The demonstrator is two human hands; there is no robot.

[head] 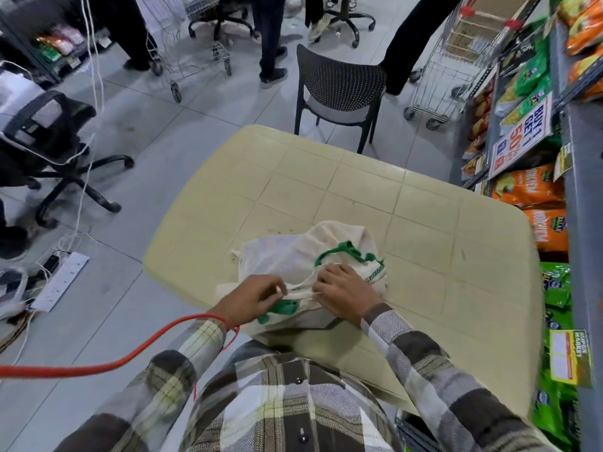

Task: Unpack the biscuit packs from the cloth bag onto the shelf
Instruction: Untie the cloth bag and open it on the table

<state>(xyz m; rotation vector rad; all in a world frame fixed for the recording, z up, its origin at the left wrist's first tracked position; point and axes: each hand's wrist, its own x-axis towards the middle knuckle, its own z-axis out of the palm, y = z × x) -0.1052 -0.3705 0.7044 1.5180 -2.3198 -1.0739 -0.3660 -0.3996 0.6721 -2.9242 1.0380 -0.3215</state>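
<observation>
A cream cloth bag (293, 256) with green handles lies flat and crumpled on the near part of a pale yellow plastic table (359, 197). My left hand (251, 300) pinches the bag's near edge by a green handle. My right hand (344, 291) grips the same edge a little to the right, close to the left hand. No biscuit pack shows; the bag's inside is hidden. The grey shelf (584, 197) runs along the right side, stocked with orange and green packets.
A dark chair (339, 89) stands at the table's far edge. Office chairs (49, 141), shopping trolleys (437, 70) and standing people's legs fill the floor behind. A power strip (62, 280) with cables lies on the left floor. A red cord (124, 357) hangs from my left wrist.
</observation>
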